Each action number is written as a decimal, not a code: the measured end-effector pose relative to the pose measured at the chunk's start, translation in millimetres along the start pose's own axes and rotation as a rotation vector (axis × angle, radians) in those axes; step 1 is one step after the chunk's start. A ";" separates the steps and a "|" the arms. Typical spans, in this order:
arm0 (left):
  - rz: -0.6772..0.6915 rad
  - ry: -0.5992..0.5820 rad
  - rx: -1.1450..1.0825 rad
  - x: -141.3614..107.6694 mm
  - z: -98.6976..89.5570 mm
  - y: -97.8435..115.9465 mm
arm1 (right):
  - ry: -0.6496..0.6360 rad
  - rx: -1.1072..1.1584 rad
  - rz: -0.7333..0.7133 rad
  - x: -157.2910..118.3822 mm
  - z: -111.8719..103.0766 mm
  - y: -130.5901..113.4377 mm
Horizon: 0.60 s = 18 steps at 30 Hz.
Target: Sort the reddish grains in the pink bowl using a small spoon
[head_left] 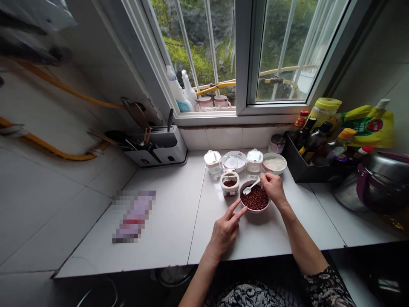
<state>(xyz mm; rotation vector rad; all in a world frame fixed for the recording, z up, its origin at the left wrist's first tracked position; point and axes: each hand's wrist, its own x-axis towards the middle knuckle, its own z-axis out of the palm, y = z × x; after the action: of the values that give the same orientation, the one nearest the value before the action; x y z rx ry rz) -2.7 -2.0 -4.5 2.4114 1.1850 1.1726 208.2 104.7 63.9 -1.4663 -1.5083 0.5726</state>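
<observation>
A bowl of dark red-brown grains [256, 198] sits on the white counter. My right hand [273, 186] is closed on the handle of a small white spoon [247, 190], whose head is over the grains. My left hand [226, 226] has two fingers stretched out, their tips at the bowl's left rim; it holds nothing. Just left of the bowl stands a small clear jar [230, 185] partly filled with the same kind of grains. Behind are two lidded jars [213, 161] [254, 161], an oval dish [234, 161] and a bowl of white contents [274, 163].
A utensil rack [159, 147] stands at the back left, with a blurred-out purple item [136, 215] before it. At right are a black bin of bottles [300, 164] and a metal pot [383, 181]. The counter's front edge is near me.
</observation>
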 end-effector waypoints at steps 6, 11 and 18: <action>-0.012 -0.016 -0.005 -0.8 0.9 -0.8 | 0.100 0.003 -0.078 6.6 7.2 -22.2; -0.014 -0.024 -0.011 -0.8 1.9 -1.8 | 0.171 -0.206 -0.443 4.1 23.7 -33.4; -0.009 -0.003 -0.024 0.1 1.7 -2.2 | 0.225 -0.323 -0.849 -5.4 26.3 -37.1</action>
<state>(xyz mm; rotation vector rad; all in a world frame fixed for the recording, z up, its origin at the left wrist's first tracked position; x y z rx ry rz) -2.7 -0.2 -6.6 2.3871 1.1721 1.1738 166.1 99.9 81.2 -0.9231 -1.8954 -0.3449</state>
